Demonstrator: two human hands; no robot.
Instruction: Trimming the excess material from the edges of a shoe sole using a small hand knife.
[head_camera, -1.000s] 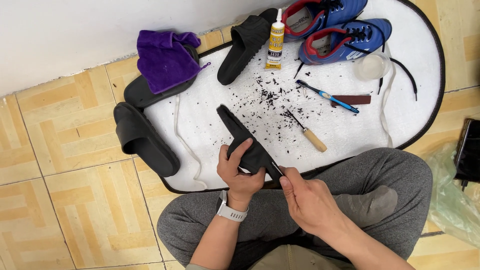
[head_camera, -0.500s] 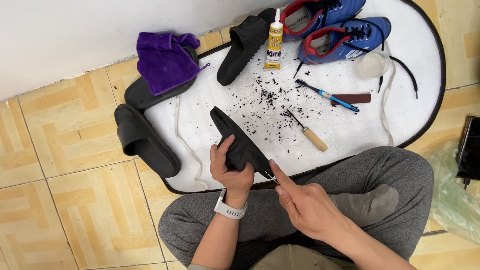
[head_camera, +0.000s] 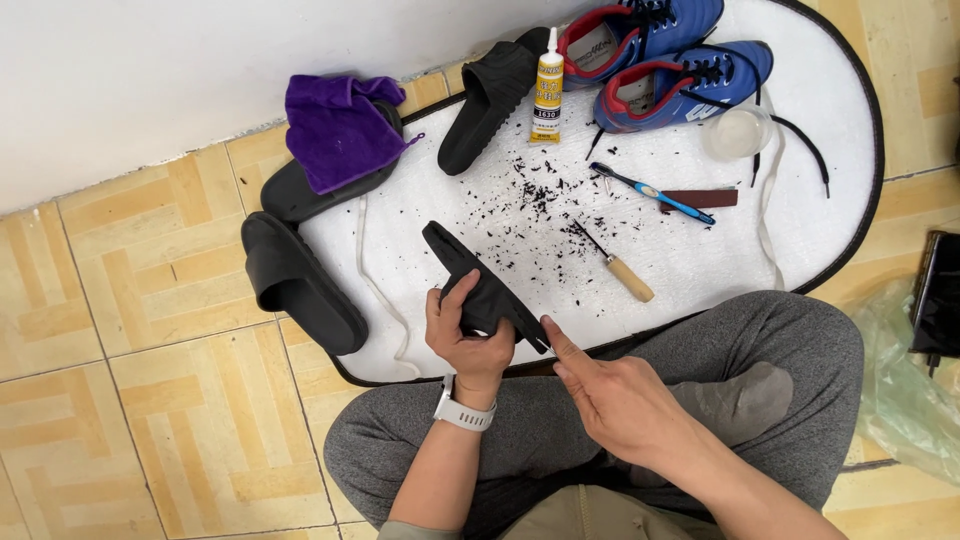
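A: Gripping the black slide sandal (head_camera: 478, 285) over the white mat (head_camera: 480, 190), the left hand (head_camera: 466, 335) is clamped around its strap end.

B: And the right hand (head_camera: 615, 395)?

A: Index finger extended to the sole's edge, nothing clearly held; whether a blade is tucked there, I can't tell.

B: So, trimming or scraping the edge?

A: Likely. Black crumbs (head_camera: 530, 195) scatter the mat. The next stroke needs a steady grip; the foam looks soft, matte, rounded.

Left hand (head_camera: 468, 335) curled in a grip; right hand (head_camera: 620, 395) extends its forefinger
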